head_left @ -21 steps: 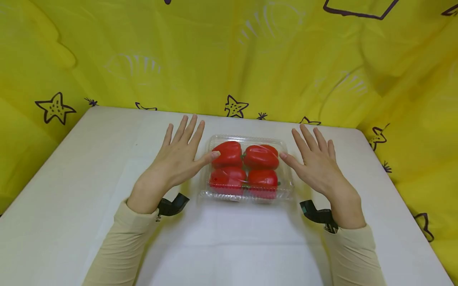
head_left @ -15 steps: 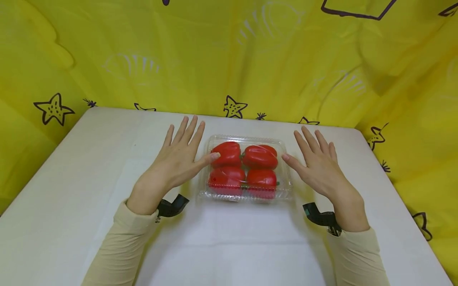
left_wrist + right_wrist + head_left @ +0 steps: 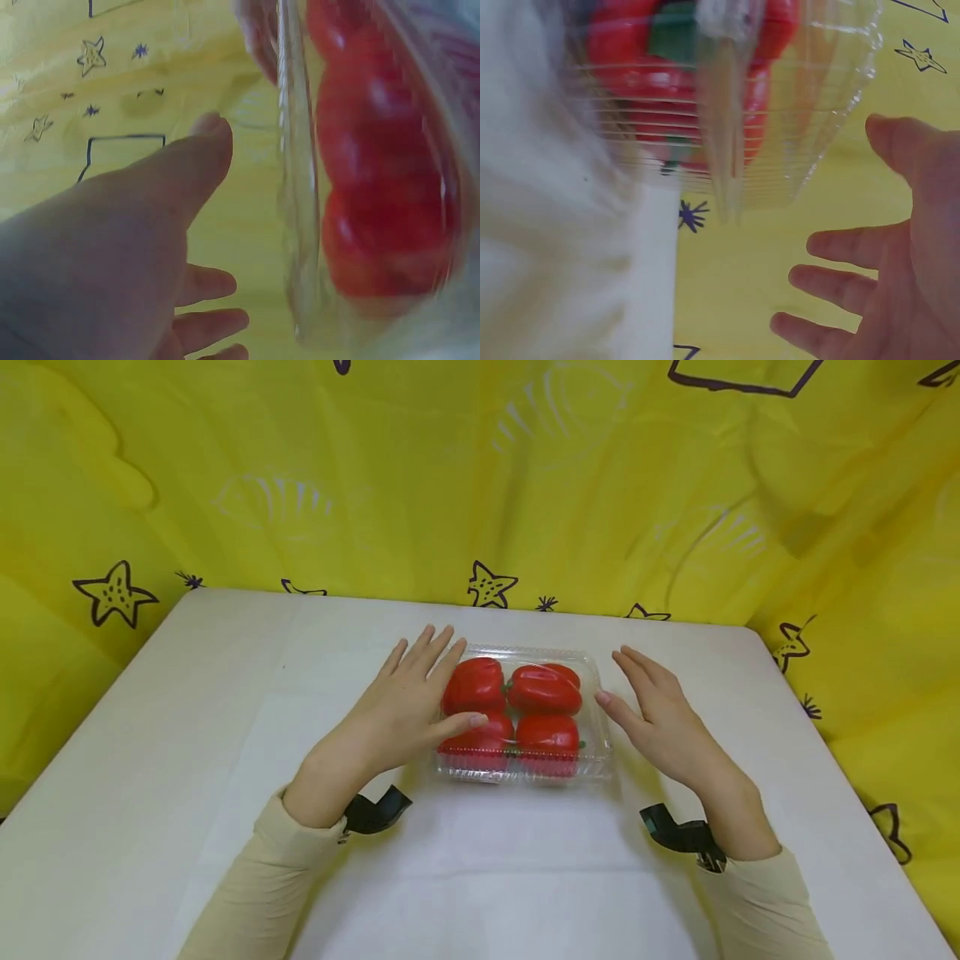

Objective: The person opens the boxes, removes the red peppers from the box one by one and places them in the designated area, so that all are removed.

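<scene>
A clear plastic clamshell box [image 3: 597,753] sits on the white table with several red bell peppers [image 3: 545,690] inside, their green stems partly showing. My left hand [image 3: 393,714] hovers over the box's left side, fingers straight, thumb reaching across above a pepper; it hides the box's left edge. In the left wrist view, a gap shows between this hand [image 3: 142,217] and the box. On the other side, my right hand [image 3: 667,727] is held beside the box's right edge, fingers extended and thumb toward it. The right wrist view shows that hand [image 3: 907,232] apart from the ridged plastic wall [image 3: 825,112].
White cloth covers the table [image 3: 465,893], with a faint crease in front of the box. A yellow curtain [image 3: 420,468] with starfish and fish drawings hangs behind and at the sides. Black wrist mounts [image 3: 378,810] stick out inward from both sleeves.
My left hand has moved right and a little nearer, over the box's left side. My right hand has shifted slightly right and nearer, its fingers now closer together. The box has stayed put.
</scene>
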The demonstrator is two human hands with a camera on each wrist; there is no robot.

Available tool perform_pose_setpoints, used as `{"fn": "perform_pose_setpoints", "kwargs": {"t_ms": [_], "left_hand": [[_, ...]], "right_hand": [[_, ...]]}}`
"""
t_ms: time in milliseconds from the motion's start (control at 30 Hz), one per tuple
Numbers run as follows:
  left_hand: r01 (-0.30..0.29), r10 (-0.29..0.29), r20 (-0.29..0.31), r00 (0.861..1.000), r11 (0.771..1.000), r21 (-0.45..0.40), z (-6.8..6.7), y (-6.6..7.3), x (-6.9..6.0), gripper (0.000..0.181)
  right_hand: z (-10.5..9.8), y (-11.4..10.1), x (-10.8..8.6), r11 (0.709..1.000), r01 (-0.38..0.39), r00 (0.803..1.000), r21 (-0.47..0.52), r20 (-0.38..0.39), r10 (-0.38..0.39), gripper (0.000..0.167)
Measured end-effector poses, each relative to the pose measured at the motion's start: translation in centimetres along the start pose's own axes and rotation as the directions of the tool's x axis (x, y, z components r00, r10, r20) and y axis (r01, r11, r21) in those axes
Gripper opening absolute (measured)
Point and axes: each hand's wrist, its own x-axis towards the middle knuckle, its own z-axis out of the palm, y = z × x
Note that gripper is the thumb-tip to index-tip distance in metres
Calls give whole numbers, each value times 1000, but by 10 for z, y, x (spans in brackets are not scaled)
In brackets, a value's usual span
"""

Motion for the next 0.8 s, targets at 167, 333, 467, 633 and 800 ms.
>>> {"fn": "perform_pose_setpoints", "kwargs": {"t_ms": [167, 333, 467, 633, 800], "left_hand": [[-151, 151, -39, 988, 988, 7, 11, 17, 1, 82], [-223, 224, -28, 974, 974, 34, 19, 31, 6, 78], [-239, 239, 12, 971, 970, 43, 24, 41, 10, 76], [-302, 301, 24, 953, 950, 78, 31, 60, 17, 74], [-384, 385, 21, 923, 913, 141, 39, 79, 22, 74]], "right_hand": [[7, 3, -5, 991, -33, 999, 129, 23, 30, 64], [12, 4, -10, 961, -80, 996, 263, 49, 70, 56], [14, 5, -13, 919, -133, 990, 372, 97, 104, 53], [15, 7, -18, 843, -185, 981, 505, 141, 131, 51], [18, 8, -24, 755, -246, 969, 607, 185, 167, 49]]}}
